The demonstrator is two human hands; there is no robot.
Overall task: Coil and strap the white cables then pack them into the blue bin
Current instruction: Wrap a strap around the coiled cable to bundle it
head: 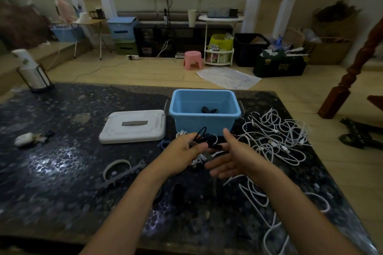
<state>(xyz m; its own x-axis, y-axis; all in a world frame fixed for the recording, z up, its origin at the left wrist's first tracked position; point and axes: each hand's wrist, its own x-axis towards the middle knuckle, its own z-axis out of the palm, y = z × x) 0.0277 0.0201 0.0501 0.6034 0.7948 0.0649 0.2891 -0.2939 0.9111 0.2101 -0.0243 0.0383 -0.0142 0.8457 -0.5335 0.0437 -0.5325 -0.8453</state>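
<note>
Far out to the left of the left hand, a small white object (24,138) lies on the dark table (62,192). Closer in, a grey strap (117,166) sits just left of the left forearm, and beyond it a white lid (132,126) lies flat. Now the left hand (182,154): fingers curled round a black cable bundle (204,137), with white cable strands just under it. Directly past both hands stands the blue bin (205,109), open, something dark at its bottom. The right hand (234,159) hangs loose, fingers spread, palm facing the left hand, gripping nothing. To its right and trailing back along the right forearm, the white cables (277,136) sprawl in a loose tangle on the table.
</note>
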